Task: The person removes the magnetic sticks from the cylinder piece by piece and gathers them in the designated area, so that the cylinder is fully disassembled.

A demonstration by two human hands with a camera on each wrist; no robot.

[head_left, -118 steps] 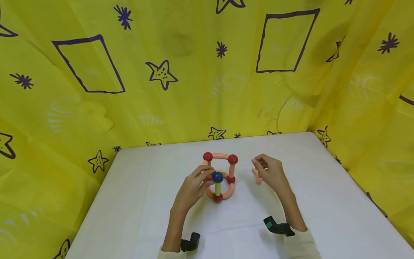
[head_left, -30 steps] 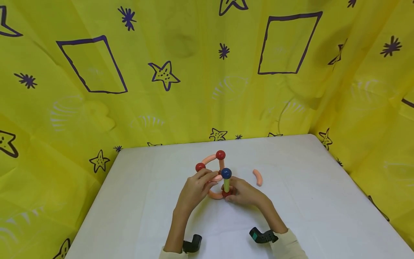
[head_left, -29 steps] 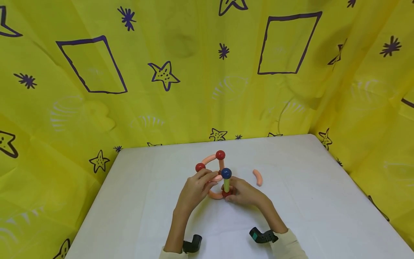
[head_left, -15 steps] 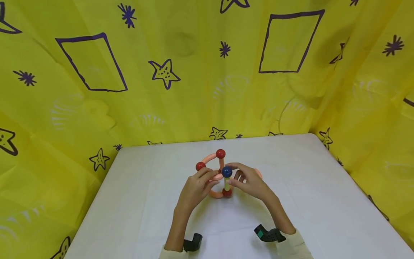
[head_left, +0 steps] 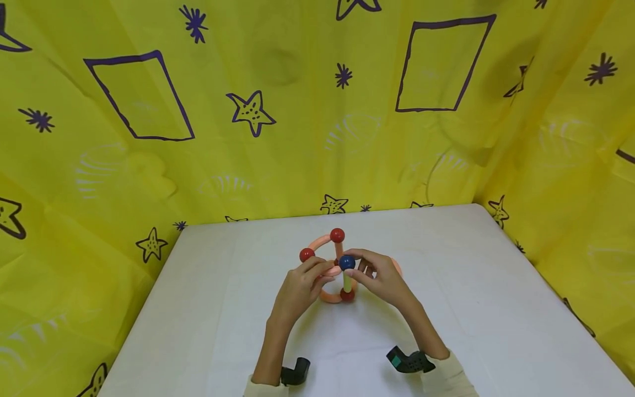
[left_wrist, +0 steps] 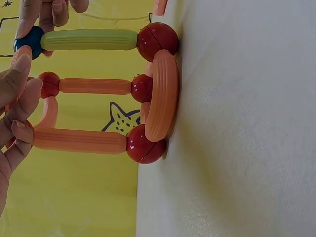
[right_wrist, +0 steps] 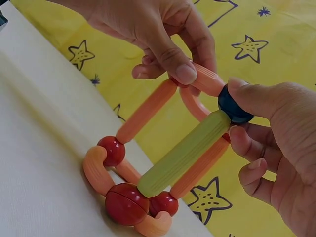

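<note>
A toy frame of red balls [head_left: 337, 235] and orange rods stands on the white table [head_left: 496, 309]. Its base is a ring of curved orange rods [left_wrist: 165, 98]. A green rod [head_left: 347, 282] rises from a red base ball [right_wrist: 126, 202] to a blue ball [head_left: 346, 262]. My right hand [head_left: 353, 265] pinches that blue ball [right_wrist: 234, 106] between thumb and fingers. My left hand [head_left: 324, 269] pinches a curved orange rod [right_wrist: 207, 79] at the frame's top, right beside the blue ball. Both hands [right_wrist: 158, 29] nearly touch there.
A loose curved orange piece [head_left: 397, 265] lies on the table just behind my right hand, mostly hidden. Yellow patterned cloth [head_left: 297, 110] walls the table at the back and on both sides. Black wrist cameras [head_left: 294, 370] sit on both forearms.
My right hand rose from the green rod's base to the blue ball on top. The left hand has kept its hold. Earlier the frame was turned and the loose orange piece set down.
</note>
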